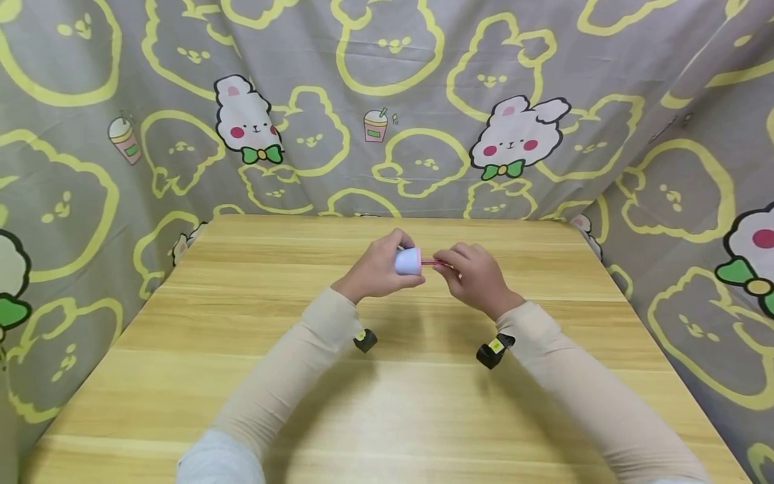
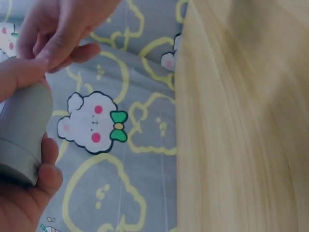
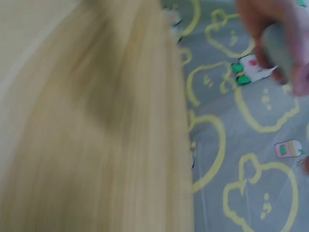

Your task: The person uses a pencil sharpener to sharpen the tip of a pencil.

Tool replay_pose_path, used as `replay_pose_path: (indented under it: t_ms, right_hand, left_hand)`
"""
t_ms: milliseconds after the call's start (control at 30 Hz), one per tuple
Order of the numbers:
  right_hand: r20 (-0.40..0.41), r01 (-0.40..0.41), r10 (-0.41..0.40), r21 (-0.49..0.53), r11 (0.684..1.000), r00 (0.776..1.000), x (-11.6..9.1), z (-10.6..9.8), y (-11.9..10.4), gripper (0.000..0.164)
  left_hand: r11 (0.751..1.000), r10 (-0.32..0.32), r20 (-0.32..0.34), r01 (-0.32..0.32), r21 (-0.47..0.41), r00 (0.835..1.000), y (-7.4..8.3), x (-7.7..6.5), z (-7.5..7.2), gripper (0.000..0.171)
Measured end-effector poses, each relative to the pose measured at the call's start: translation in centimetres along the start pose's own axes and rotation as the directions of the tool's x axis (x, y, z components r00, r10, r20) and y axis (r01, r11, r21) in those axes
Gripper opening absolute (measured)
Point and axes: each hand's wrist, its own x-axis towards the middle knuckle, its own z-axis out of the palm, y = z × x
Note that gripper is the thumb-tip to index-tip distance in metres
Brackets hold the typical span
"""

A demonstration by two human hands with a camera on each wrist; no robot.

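Left hand point(image 1: 379, 266)'s gripping the cup point(image 1: 408, 261) with curled fingers, holding it sideways over the table point(image 1: 387, 410); right hand point(image 1: 478, 277)'s pinching a red stick point(image 1: 428, 261) at its mouth. If the stick's dragging crooked, the cup could be slipping loose.

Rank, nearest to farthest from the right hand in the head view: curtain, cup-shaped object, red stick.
1. Red stick: pinched in the right hand.
2. Cup-shaped object: to the left, in the left hand.
3. Curtain: beyond the table.
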Motion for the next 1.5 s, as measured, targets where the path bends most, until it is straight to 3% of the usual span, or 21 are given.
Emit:
replay_pose_path:
  t_ms: [100, 300, 500, 700, 867, 1000, 1100, 1133, 1167, 1200, 1233, 1300, 1333, 1367, 1400, 1433, 1467, 1500]
  right_hand:
    - [-0.145, 0.137, -0.156, -0.133, 0.982, 0.977, -0.4, 0.5, 0.5, 0.014]
    - [-0.341, 0.157, -0.243, -0.26, 0.953, 0.908, -0.6, 1.4, 0.8, 0.015]
    - [-0.38, 0.223, -0.294, -0.218, 0.95, 0.877, -0.6, 1.6, 1.2, 0.019]
    - [-0.382, 0.272, -0.329, -0.198, 0.942, 0.863, -0.5, 1.8, 1.4, 0.024]
    - [-0.366, 0.259, -0.31, -0.182, 0.949, 0.877, -0.4, 1.9, 1.3, 0.031]
    - [-0.295, 0.178, -0.222, -0.168, 0.97, 0.929, -0.6, 1.7, 0.9, 0.035]
    - [-0.165, 0.039, -0.055, -0.096, 0.995, 0.985, -0.4, 1.2, 0.3, 0.031]
    - [-0.092, -0.036, 0.031, -0.05, 0.998, 0.995, -0.2, 0.9, 0.0, 0.029]
    - [0.007, -0.132, 0.132, 0.013, 0.991, 0.991, 0.0, 0.6, -0.3, 0.029]
    - [0.126, -0.246, 0.234, 0.089, 0.965, 0.964, 0.4, 0.2, -0.6, 0.028]
    - [0.254, -0.382, 0.337, 0.156, 0.911, 0.907, 0.9, -0.2, -0.8, 0.027]
    - [0.486, -0.64, 0.494, 0.191, 0.744, 0.72, 1.9, -1.1, -1.1, 0.029]
    - [0.567, -0.728, 0.537, 0.174, 0.663, 0.624, 2.3, -1.6, -1.1, 0.03]
    - [0.62, -0.785, 0.561, 0.149, 0.602, 0.548, 2.8, -1.9, -1.1, 0.031]
    - [0.648, -0.814, 0.573, 0.13, 0.566, 0.502, 3.1, -2.2, -1.0, 0.031]
    - [0.655, -0.816, 0.575, 0.111, 0.568, 0.489, 3.3, -2.4, -0.9, 0.03]
    - [0.645, -0.799, 0.573, 0.099, 0.593, 0.505, 3.5, -2.6, -0.9, 0.027]
    - [0.62, -0.769, 0.566, 0.099, 0.632, 0.544, 3.5, -2.7, -0.9, 0.024]
  left_hand:
    - [0.999, -0.02, 0.04, 0.021, -0.041, 0.999, 0.1, -0.1, -0.2, 0.053]
    - [0.989, -0.047, 0.14, 0.066, -0.131, 0.989, 0.1, 0.1, -0.6, 0.05]
    - [0.967, -0.053, 0.23, 0.107, -0.23, 0.972, 0.2, 0.4, -1.1, 0.041]
    - [0.963, -0.053, 0.276, 0.122, -0.241, 0.96, 0.1, 0.6, -1.0, 0.04]
    - [0.97, -0.053, 0.272, 0.114, -0.215, 0.961, 0.2, 0.7, -0.7, 0.041]
    - [0.98, -0.049, 0.259, 0.096, -0.173, 0.965, 0.4, 0.7, -0.6, 0.041]
    - [0.995, -0.023, 0.219, 0.043, -0.087, 0.975, 0.5, 0.6, -0.6, 0.04]
    - [0.999, -0.009, 0.202, 0.019, -0.05, 0.979, 0.6, 0.6, -0.5, 0.04]
    - [1.0, 0.005, 0.183, -0.004, -0.006, 0.983, 0.6, 0.5, -0.5, 0.04]
    - [0.999, 0.024, 0.167, -0.031, 0.042, 0.986, 0.7, 0.4, -0.5, 0.04]
    - [0.995, 0.04, 0.152, -0.054, 0.087, 0.988, 0.7, 0.3, -0.4, 0.04]
    - [0.985, 0.075, 0.137, -0.095, 0.147, 0.988, 0.7, 0.1, -0.2, 0.04]
    - [0.981, 0.087, 0.132, -0.108, 0.164, 0.987, 0.7, 0.1, -0.1, 0.04]
    - [0.978, 0.096, 0.127, -0.117, 0.172, 0.987, 0.7, 0.0, 0.0, 0.04]
    - [0.978, 0.096, 0.123, -0.116, 0.171, 0.988, 0.6, 0.0, 0.1, 0.04]
    - [0.981, 0.09, 0.119, -0.108, 0.159, 0.989, 0.6, 0.1, 0.2, 0.041]
    - [0.986, 0.081, 0.115, -0.096, 0.14, 0.99, 0.6, 0.1, 0.2, 0.041]
    - [0.989, 0.066, 0.11, -0.079, 0.121, 0.992, 0.6, 0.2, 0.2, 0.041]
